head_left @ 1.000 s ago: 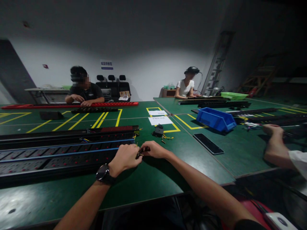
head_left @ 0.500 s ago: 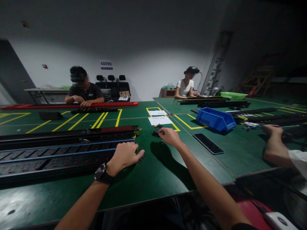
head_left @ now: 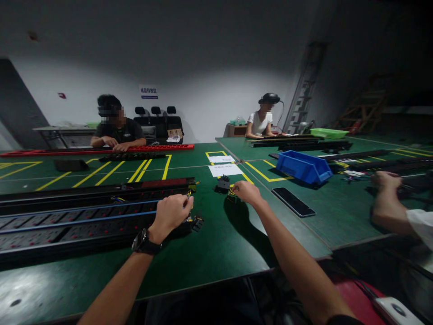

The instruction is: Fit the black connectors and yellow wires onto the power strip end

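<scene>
My left hand (head_left: 172, 214), with a watch (head_left: 140, 241) on its wrist, is closed at the right end of a long black socket strip (head_left: 111, 225) edged in blue. Its fingertips are mostly hidden, so what they grip cannot be told. A small black plastic piece (head_left: 198, 222) lies just beside that end. My right hand (head_left: 249, 192) is closed, its fingertips at a small part with yellow wires (head_left: 232, 196) above the green table. Left of it sits a black block-shaped connector (head_left: 222, 183).
Further long black strips (head_left: 162, 184) lie behind at left. A blue bin (head_left: 302, 168), a phone (head_left: 293, 201) and paper sheets (head_left: 225, 170) are to the right and ahead. At far right is a co-worker's hand (head_left: 387, 180); two people (head_left: 118, 131) work across the table.
My right hand has moved right, away from the black connector, to the part with yellow wires. My left hand has shifted slightly left, uncovering the small black piece, and its thumb has drawn in.
</scene>
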Demonstrator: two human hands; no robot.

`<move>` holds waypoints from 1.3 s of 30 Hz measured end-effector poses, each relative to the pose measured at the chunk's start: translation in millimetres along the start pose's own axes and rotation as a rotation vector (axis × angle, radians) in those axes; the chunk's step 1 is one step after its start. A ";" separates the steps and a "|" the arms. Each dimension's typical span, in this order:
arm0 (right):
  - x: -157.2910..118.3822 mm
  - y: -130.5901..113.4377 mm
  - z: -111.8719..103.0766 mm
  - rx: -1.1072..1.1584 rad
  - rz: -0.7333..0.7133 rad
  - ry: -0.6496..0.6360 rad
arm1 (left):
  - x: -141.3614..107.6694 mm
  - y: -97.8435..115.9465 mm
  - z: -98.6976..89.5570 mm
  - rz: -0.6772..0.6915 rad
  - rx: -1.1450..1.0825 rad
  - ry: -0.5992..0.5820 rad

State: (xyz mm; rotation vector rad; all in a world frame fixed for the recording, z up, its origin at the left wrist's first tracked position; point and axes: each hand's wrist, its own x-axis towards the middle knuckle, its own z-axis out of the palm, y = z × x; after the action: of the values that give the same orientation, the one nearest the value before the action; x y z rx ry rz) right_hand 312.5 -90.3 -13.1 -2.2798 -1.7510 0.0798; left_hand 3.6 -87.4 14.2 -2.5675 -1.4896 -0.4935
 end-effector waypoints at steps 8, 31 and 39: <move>5.1 0.2 13.4 -0.043 -0.051 -0.026 | 1.2 -2.6 2.3 -0.031 -0.011 0.046; -20.0 -53.1 21.5 0.186 -0.667 0.431 | 0.0 -1.2 13.3 0.107 -0.212 0.173; -38.0 -87.3 41.6 0.145 -0.884 0.468 | -0.5 -1.8 24.2 0.254 -0.336 0.133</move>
State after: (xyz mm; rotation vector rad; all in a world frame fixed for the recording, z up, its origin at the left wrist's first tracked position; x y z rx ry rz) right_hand 211.7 -98.7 -36.5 -1.1290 -2.1819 -0.4372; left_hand 7.0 -80.2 -8.7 -2.8495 -1.0939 -0.9244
